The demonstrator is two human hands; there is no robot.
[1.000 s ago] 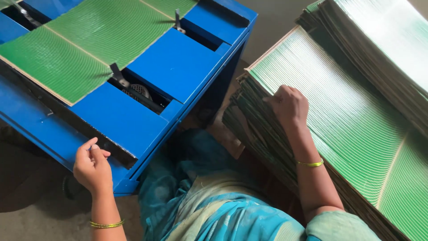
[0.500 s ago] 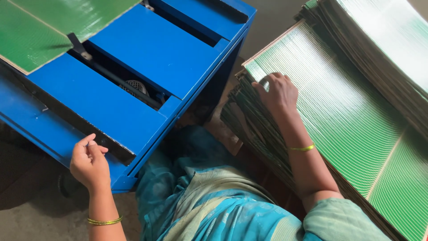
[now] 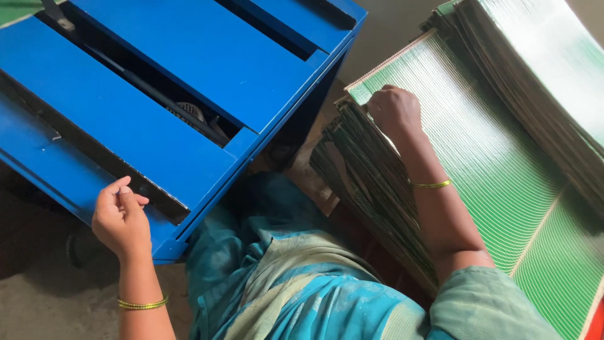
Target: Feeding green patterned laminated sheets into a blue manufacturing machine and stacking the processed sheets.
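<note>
While lying stacked at the person's right, long axis running away: green sheets [image 3: 497, 164], top corner being pinched by closed right hand [image 3: 395, 110]; left hand [image 3: 121, 217], loosely curled, resting farther off on blue machine [image 3: 189, 88].

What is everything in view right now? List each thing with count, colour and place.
Machine table: one, blue, slotted top, upper left.
Near sheet stack: one, green ribbed sheets with brown edges, right of the machine.
Far sheet stack: one, green, top right, behind the near stack.
Green sheet: one, corner only, top-left edge on the machine.
Floor: grey, bottom left.
Bangles: two, gold, one on each wrist.
Clothing: teal, bottom centre.
Left hand: resting at the machine's near edge.
Right hand: gripping the near stack's top corner.
</note>
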